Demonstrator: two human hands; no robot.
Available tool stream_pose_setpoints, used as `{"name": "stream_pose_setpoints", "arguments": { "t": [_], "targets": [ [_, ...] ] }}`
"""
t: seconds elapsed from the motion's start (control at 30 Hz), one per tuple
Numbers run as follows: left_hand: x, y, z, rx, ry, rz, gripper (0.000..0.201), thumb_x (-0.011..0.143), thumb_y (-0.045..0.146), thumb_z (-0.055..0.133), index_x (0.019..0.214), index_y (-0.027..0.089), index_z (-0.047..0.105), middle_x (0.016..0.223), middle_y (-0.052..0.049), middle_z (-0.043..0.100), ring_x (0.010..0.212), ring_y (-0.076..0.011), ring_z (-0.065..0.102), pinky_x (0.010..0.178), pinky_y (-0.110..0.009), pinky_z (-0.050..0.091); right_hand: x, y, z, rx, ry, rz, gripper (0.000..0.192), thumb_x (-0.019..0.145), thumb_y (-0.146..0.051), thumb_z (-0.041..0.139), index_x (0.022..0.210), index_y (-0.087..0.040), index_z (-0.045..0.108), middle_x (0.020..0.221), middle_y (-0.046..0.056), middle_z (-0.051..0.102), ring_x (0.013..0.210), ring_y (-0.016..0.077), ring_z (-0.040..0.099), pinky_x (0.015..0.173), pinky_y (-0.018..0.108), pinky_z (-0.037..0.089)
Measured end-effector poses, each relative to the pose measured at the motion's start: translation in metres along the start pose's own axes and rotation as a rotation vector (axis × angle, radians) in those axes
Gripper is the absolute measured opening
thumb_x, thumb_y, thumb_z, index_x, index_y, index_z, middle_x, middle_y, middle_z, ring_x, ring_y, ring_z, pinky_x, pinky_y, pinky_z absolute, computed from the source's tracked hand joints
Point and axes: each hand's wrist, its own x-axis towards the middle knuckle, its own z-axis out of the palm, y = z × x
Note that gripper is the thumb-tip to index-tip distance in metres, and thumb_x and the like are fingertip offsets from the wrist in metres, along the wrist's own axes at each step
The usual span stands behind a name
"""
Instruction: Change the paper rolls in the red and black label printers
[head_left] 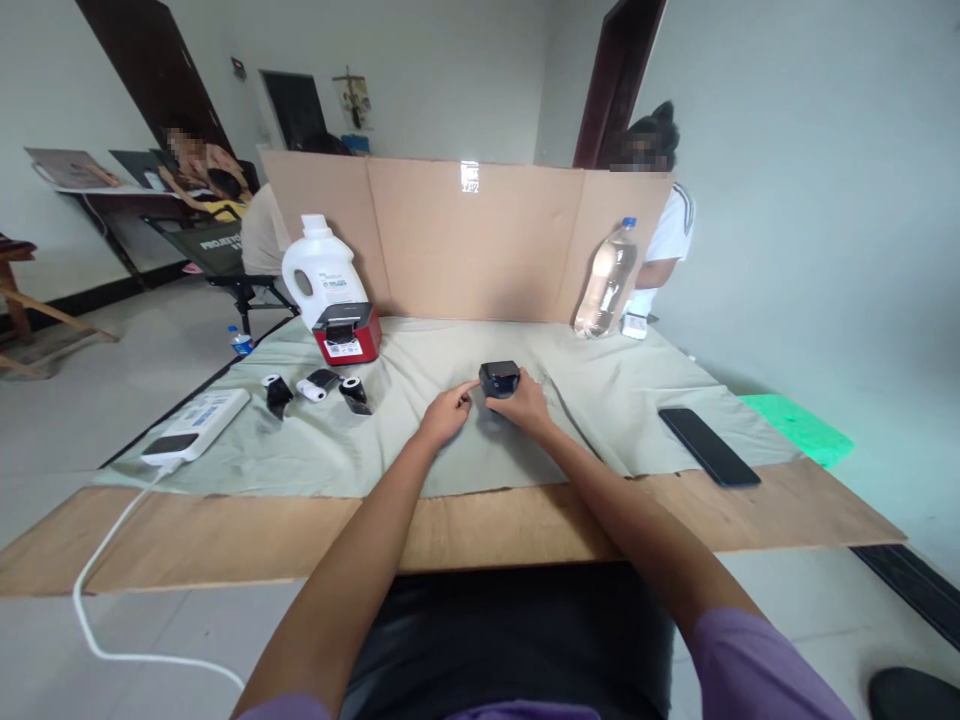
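Near the middle of the cloth, a small dark box with a glossy black top point(499, 378) is held in my right hand point(527, 405), its thumb at the near side and its fingers at the right side. My left hand point(445, 412) is just to the left, with the index finger stretched out to the box's left edge and the other fingers curled loosely. Nothing shows in the left hand. The underside of the box is hidden, so I cannot tell whether it rests on the cloth.
Left: several black-and-white rolls point(318, 385), a red-and-black device point(347, 334), a white jug point(324, 270), a white power strip point(196, 426). Right: a phone point(709, 446), a clear bottle point(607, 280). A cardboard screen point(472, 245) stands behind. People sit beyond it.
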Motion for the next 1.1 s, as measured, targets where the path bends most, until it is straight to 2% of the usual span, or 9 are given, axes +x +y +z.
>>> {"name": "stream_pose_setpoints", "arguments": {
  "t": [0.17, 0.37, 0.5, 0.63, 0.77, 0.87, 0.97, 1.03, 1.1],
  "targets": [
    [-0.008, 0.008, 0.001, 0.115, -0.068, 0.014, 0.053, 0.089, 0.012, 0.045, 0.138, 0.023, 0.061, 0.112, -0.006, 0.071, 0.102, -0.0205, 0.065, 0.095, -0.033, 0.049, 0.046, 0.044, -0.044, 0.039, 0.114, 0.045, 0.071, 0.065, -0.040, 0.079, 0.128, -0.019, 0.054, 0.119, 0.011, 0.069, 0.115, 0.0290, 0.062, 0.093, 0.035, 0.051],
    [-0.010, 0.019, -0.001, 0.233, -0.174, -0.015, 0.039, 0.090, 0.013, 0.044, 0.111, 0.024, 0.075, 0.107, -0.006, 0.068, 0.105, -0.0216, 0.063, 0.095, -0.033, 0.048, 0.119, 0.107, -0.082, -0.034, 0.239, 0.203, 0.076, 0.064, -0.039, 0.080, 0.131, -0.014, 0.052, 0.123, 0.015, 0.067, 0.115, 0.0281, 0.063, 0.097, 0.035, 0.050],
    [-0.008, 0.021, -0.003, 0.228, -0.197, -0.047, 0.040, 0.088, 0.012, 0.045, 0.111, 0.026, 0.075, 0.104, -0.006, 0.068, 0.105, -0.0217, 0.062, 0.095, -0.034, 0.047, 0.149, 0.138, -0.085, -0.063, 0.266, 0.281, 0.075, 0.066, -0.042, 0.079, 0.131, -0.016, 0.053, 0.124, 0.015, 0.067, 0.117, 0.0305, 0.062, 0.098, 0.038, 0.049],
    [-0.007, 0.020, -0.002, 0.205, -0.217, -0.085, 0.042, 0.086, 0.011, 0.045, 0.109, 0.028, 0.076, 0.101, -0.005, 0.068, 0.102, -0.0220, 0.063, 0.093, -0.035, 0.048, 0.166, 0.153, -0.080, -0.100, 0.263, 0.286, 0.075, 0.068, -0.046, 0.076, 0.132, -0.017, 0.053, 0.125, 0.016, 0.066, 0.117, 0.0321, 0.061, 0.099, 0.040, 0.048],
    [-0.009, 0.026, -0.002, 0.137, -0.205, -0.118, 0.043, 0.084, 0.011, 0.045, 0.107, 0.029, 0.076, 0.101, -0.005, 0.068, 0.101, -0.0220, 0.063, 0.093, -0.036, 0.048, 0.171, 0.155, -0.078, -0.162, 0.221, 0.338, 0.093, 0.067, -0.052, 0.075, 0.145, -0.012, 0.041, 0.133, 0.022, 0.060, 0.126, 0.0397, 0.053, 0.104, 0.049, 0.043],
    [-0.008, 0.031, -0.022, -0.034, -0.037, -0.141, 0.037, 0.084, 0.016, 0.047, 0.104, 0.031, 0.075, 0.101, -0.005, 0.069, 0.100, -0.0214, 0.064, 0.093, -0.035, 0.050, 0.164, 0.143, -0.080, -0.238, 0.312, 0.346, 0.114, 0.067, -0.058, 0.073, 0.155, -0.006, 0.022, 0.150, 0.031, 0.042, 0.134, 0.0493, 0.040, 0.106, 0.062, 0.035],
    [0.008, 0.021, -0.071, -0.213, 0.375, -0.203, 0.028, 0.086, 0.023, 0.051, 0.104, 0.030, 0.072, 0.105, -0.004, 0.069, 0.099, -0.0211, 0.064, 0.087, -0.033, 0.052, 0.154, 0.112, -0.078, -0.263, 0.530, 0.158, 0.114, 0.072, -0.061, 0.067, 0.158, -0.009, 0.013, 0.160, 0.028, 0.026, 0.138, 0.0508, 0.032, 0.108, 0.068, 0.028],
    [0.028, -0.004, -0.114, -0.303, 0.716, -0.252, 0.023, 0.085, 0.026, 0.056, 0.104, 0.027, 0.069, 0.110, -0.003, 0.068, 0.104, -0.0205, 0.063, 0.091, -0.032, 0.051, 0.150, 0.079, -0.066, -0.209, 0.554, -0.035, 0.100, 0.078, -0.057, 0.063, 0.157, -0.012, 0.021, 0.159, 0.024, 0.030, 0.140, 0.0458, 0.031, 0.112, 0.064, 0.026],
    [0.052, -0.042, -0.157, -0.349, 0.963, -0.318, 0.030, 0.082, 0.023, 0.057, 0.111, 0.022, 0.065, 0.109, -0.004, 0.066, 0.105, -0.0197, 0.062, 0.094, -0.032, 0.051, 0.150, 0.037, -0.039, -0.095, 0.402, -0.246, 0.081, 0.083, -0.050, 0.059, 0.151, -0.014, 0.034, 0.152, 0.021, 0.040, 0.141, 0.0389, 0.035, 0.116, 0.057, 0.027]
  ]
}}
